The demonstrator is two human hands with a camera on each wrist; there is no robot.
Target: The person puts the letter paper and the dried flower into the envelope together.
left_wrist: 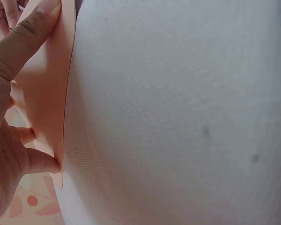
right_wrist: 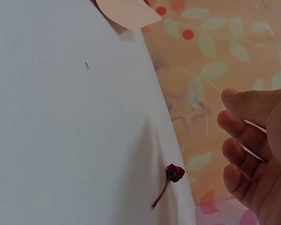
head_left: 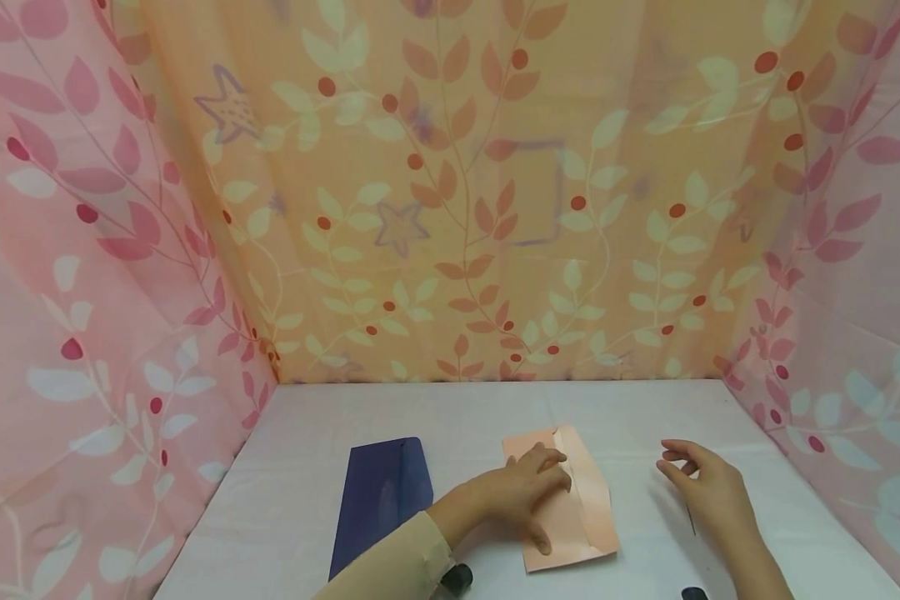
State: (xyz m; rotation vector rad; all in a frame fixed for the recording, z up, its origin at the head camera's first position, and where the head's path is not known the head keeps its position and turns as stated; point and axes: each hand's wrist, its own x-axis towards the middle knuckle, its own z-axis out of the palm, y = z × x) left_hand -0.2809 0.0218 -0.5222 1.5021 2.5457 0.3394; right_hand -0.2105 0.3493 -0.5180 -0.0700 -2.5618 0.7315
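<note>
My left hand (head_left: 528, 492) rests spread on a peach envelope (head_left: 596, 533), its flap folded out to the right. In the left wrist view the thumb (left_wrist: 25, 35) and fingertips press on the envelope near its edge. At the right, my right hand (head_left: 712, 492) hovers over the white table with fingers loosely bent and nothing between them. Beside it in the right wrist view lies a small dried red rosebud (right_wrist: 175, 173) on a short brown stem. Only the thin stem (head_left: 692, 520) shows in the head view; the hand hides the bud.
A dark blue envelope (head_left: 375, 492) lies left of the peach one, partly behind my left sleeve (head_left: 401, 562). Black caps stick up at the near edge, one by the sleeve (head_left: 459, 577), another black cap (head_left: 693, 593) below my right hand. Floral curtains surround the table (head_left: 465, 408).
</note>
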